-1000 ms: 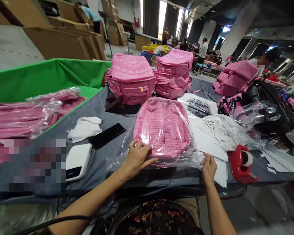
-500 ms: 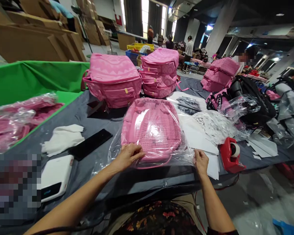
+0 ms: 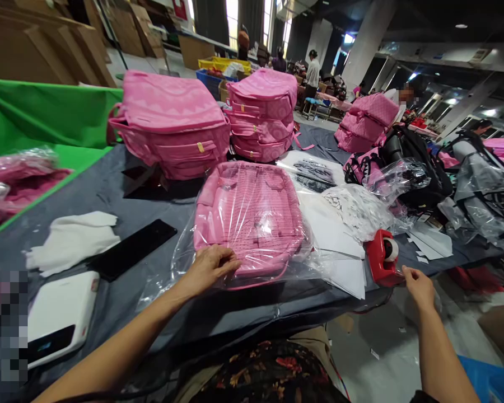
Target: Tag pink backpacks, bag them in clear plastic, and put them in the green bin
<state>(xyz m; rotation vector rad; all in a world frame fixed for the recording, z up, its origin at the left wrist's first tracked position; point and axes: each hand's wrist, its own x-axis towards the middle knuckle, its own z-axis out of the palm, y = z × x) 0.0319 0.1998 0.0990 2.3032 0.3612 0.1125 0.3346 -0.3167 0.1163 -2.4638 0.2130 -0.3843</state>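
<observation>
A pink backpack (image 3: 252, 218) lies in front of me, straps side up, inside a clear plastic bag (image 3: 180, 254). My left hand (image 3: 212, 268) rests on the bag's near left part, its thumb and fingers closed on the film. Off to the right, a red tape dispenser (image 3: 376, 260) holds a roll of tape (image 3: 390, 250). My right hand (image 3: 420, 286) is at the dispenser's near right end, thumb and forefinger pinched together at its cutting edge. The tape end between those fingertips is too small to see clearly.
Pink backpacks (image 3: 172, 123) stand at the back, some in a stack (image 3: 262, 115). White paper sheets (image 3: 331, 240) lie beside the bag. At left are a white cloth (image 3: 73, 240), a black phone (image 3: 134, 249) and a white power bank (image 3: 63, 313). Black bags (image 3: 420, 168) crowd the right.
My right hand has let go of the bag's right corner and moved right to the tape dispenser. My left hand stays on the bag. The view has shifted to the right.
</observation>
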